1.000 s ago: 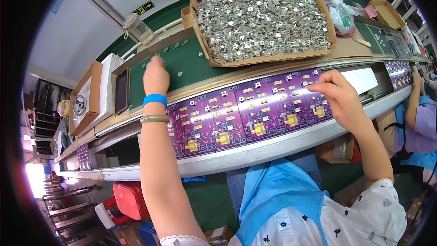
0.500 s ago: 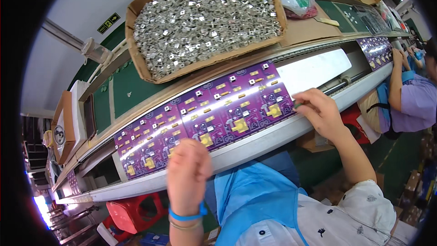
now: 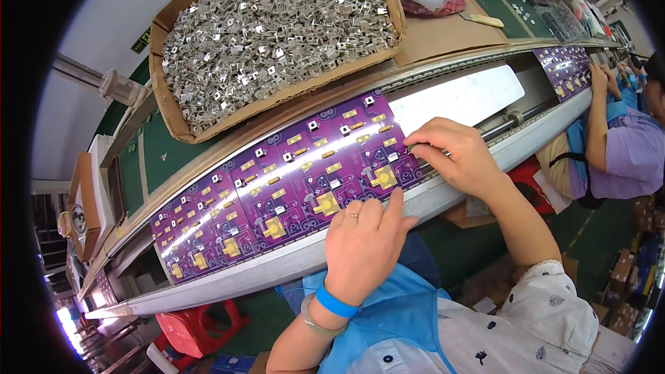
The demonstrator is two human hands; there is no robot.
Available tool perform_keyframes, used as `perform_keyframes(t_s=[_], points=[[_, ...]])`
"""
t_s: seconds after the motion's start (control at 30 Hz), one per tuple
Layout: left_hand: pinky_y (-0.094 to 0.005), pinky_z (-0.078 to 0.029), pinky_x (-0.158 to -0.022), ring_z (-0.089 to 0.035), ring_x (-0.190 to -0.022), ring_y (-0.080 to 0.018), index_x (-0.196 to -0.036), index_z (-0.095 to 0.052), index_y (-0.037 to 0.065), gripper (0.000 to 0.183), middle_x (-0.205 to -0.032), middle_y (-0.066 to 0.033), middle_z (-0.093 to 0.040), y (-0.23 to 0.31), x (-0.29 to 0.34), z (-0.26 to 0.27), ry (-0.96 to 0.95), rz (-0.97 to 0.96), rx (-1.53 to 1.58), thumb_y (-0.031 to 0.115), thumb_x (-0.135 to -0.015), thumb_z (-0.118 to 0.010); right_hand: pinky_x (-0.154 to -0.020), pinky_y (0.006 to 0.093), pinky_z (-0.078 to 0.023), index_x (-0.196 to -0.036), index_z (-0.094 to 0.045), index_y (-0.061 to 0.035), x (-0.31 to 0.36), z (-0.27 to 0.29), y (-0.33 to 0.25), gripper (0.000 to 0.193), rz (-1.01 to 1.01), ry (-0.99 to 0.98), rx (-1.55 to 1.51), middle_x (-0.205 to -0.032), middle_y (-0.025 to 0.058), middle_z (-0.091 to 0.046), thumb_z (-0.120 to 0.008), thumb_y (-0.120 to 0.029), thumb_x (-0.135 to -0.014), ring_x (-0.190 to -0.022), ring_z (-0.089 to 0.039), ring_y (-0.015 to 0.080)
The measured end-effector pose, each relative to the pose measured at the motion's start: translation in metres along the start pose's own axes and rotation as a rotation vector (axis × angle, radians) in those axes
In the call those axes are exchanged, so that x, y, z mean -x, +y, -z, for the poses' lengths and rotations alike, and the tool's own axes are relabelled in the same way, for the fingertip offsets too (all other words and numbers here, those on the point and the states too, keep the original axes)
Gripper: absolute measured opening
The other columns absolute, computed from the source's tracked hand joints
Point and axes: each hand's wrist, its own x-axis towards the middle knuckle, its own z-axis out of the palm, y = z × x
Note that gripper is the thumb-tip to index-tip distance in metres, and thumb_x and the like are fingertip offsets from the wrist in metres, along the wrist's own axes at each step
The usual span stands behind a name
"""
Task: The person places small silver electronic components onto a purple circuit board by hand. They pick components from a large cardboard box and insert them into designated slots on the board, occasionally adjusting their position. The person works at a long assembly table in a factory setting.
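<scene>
My right hand (image 3: 460,156) is at the right end of a long purple circuit board (image 3: 301,135). Its thumb and index finger pinch a small dark green part (image 3: 410,147), mostly hidden by the fingertips. A blue band and a bangle circle the wrist of my left hand (image 3: 364,242), which lies over the board's near edge. Its fingers are apart and reach toward the board's lower right, with nothing seen in them. Yellow pads, small metal pieces and brown cylindrical parts dot the board, which sits on a metal rail (image 3: 270,273).
Behind the board, a cardboard box (image 3: 291,90) is heaped with small metal parts. A white panel (image 3: 457,100) lies to the board's right. Farther right, another purple board (image 3: 564,69) is near a co-worker's hands (image 3: 603,79). A red stool (image 3: 197,329) stands below the rail.
My left hand has moved right along the near edge, its fingers now extended. My right hand has shifted left with the green part. The board and box appear farther left in view.
</scene>
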Motion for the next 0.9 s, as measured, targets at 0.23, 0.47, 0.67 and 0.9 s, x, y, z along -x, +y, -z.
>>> perform_keyframes(t_s=[0.23, 0.47, 0.67, 0.9], points=[[-0.0353, -0.046, -0.061, -0.053, -0.068, -0.0221, -0.119, -0.071, 0.006, 0.047, -0.074, -0.0052, -0.050, -0.003, -0.003, -0.005, -0.041, -0.001, -0.053, 0.036, -0.082, -0.074, -0.074, 0.0385, -0.054, -0.100, -0.070, -0.0033, -0.004, -0.003, 0.004, 0.012, 0.039, -0.026, 0.091, -0.093, 0.0123, -0.067, -0.067, -0.007, -0.088, -0.084, -0.066, 0.0313], [-0.0338, -0.046, -0.060, -0.052, -0.067, -0.0213, -0.116, -0.072, 0.006, 0.046, -0.074, -0.0045, -0.049, -0.005, -0.004, -0.006, -0.049, -0.019, -0.056, 0.036, -0.081, -0.074, -0.076, 0.0388, -0.055, -0.098, -0.069, -0.0018, -0.007, -0.006, 0.003, 0.014, 0.093, -0.028, 0.125, -0.094, 0.0123, -0.068, -0.069, -0.006, -0.085, -0.086, -0.067, 0.0315], [-0.0340, -0.045, -0.060, -0.052, -0.067, -0.0209, -0.115, -0.072, 0.006, 0.046, -0.073, -0.0041, -0.048, -0.006, -0.005, -0.005, -0.056, -0.014, -0.032, 0.035, -0.080, -0.075, -0.074, 0.0381, -0.056, -0.098, -0.069, -0.0002, -0.009, -0.010, 0.004, 0.015, 0.133, -0.017, 0.133, -0.093, 0.0124, -0.069, -0.070, -0.004, -0.083, -0.086, -0.067, 0.0306], [-0.0342, -0.045, -0.060, -0.052, -0.067, -0.0208, -0.115, -0.072, 0.005, 0.046, -0.072, -0.0042, -0.047, -0.005, -0.006, -0.005, -0.068, -0.017, -0.033, 0.034, -0.079, -0.076, -0.072, 0.0375, -0.055, -0.095, -0.069, 0.0000, -0.009, -0.014, 0.004, 0.015, 0.180, 0.030, 0.137, -0.090, 0.0125, -0.068, -0.072, -0.001, -0.081, -0.081, -0.067, 0.0293]])
